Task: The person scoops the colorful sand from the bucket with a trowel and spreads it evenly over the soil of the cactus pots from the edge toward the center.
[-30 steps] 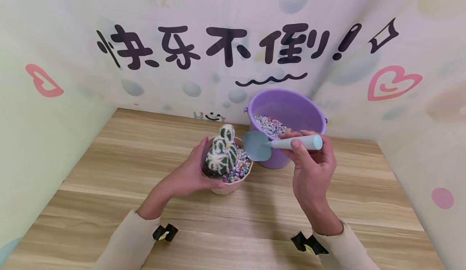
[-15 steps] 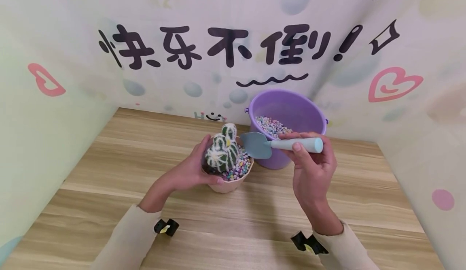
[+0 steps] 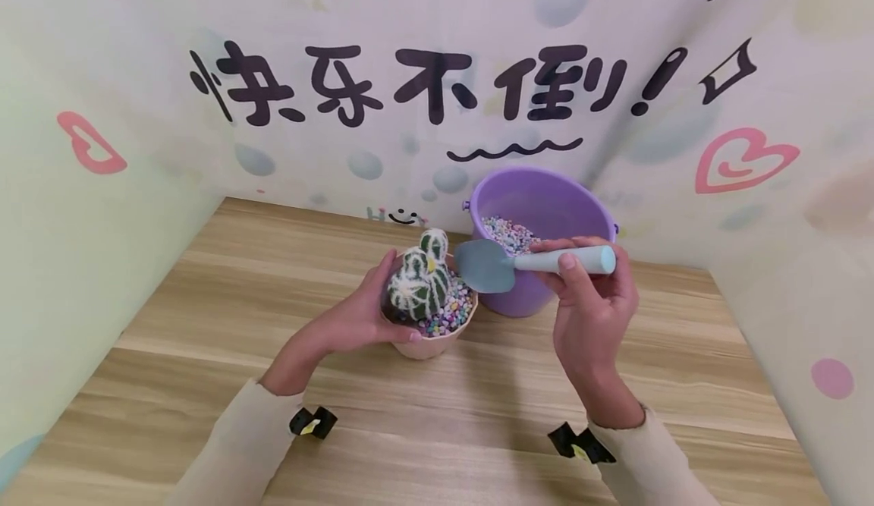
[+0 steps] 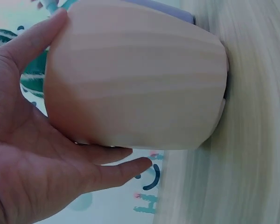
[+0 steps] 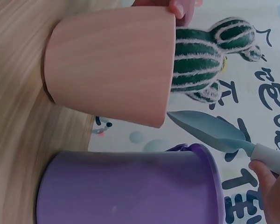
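In the head view, a pale pink flower pot (image 3: 423, 349) holds a green cactus (image 3: 419, 293) with fuzzy white ribs, leaning left, and multicoloured pebbles (image 3: 451, 316). My left hand (image 3: 362, 318) grips the pot from the left, thumb along the near rim, the other fingers around the far side. With its thumb on top, my right hand (image 3: 592, 320) holds the handle of a light blue trowel (image 3: 486, 267). The blade overlaps the pot's right rim in the head view. In the right wrist view, the trowel tip (image 5: 177, 115) is close to the pot's rim, and the blade bears no visible pebbles.
Behind and right of the pot stands a purple bucket (image 3: 560, 199), with pebbles (image 3: 505, 234) inside. Both rest on a wood-grain table (image 3: 437, 430). A printed white cloth backdrop (image 3: 328, 157) rises right behind, and walls close in both sides.
The trowel and my right hand have shifted slightly up and to the right. My left hand keeps its grip on the pot, and the bucket stays in place.
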`<state>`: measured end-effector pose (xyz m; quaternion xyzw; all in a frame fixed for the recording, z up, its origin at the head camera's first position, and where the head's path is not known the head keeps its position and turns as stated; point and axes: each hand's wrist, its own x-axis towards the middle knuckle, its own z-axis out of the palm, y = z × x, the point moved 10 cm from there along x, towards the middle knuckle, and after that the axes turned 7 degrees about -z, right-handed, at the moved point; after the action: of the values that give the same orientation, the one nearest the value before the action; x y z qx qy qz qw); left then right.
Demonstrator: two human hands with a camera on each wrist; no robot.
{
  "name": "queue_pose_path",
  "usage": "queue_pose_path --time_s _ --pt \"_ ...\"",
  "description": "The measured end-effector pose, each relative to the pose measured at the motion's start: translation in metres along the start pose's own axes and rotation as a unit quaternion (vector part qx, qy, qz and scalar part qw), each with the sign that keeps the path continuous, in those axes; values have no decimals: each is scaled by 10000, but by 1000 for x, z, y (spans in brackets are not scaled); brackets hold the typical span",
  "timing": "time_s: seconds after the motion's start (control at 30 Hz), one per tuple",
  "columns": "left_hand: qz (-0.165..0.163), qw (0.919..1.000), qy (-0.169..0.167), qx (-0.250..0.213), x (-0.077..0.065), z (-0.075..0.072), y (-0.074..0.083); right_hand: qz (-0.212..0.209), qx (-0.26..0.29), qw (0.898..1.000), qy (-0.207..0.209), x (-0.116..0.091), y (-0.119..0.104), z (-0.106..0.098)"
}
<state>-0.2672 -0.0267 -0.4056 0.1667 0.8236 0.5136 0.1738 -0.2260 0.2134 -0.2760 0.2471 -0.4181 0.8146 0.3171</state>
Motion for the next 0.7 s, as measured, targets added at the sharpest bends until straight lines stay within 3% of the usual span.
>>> queue_pose_path --time_s 0.3,0.53,0.7 --pt "-167 9978 414 498 -9 1 3 -80 -268 9996 56 20 0 1" --pt "-354 9960 722 395 -10 2 0 -208 -649 9972 -300 38 -4 11" --pt "-374 9965 708 256 -9 3 -1 -273 -778 9953 -501 52 -8 16"
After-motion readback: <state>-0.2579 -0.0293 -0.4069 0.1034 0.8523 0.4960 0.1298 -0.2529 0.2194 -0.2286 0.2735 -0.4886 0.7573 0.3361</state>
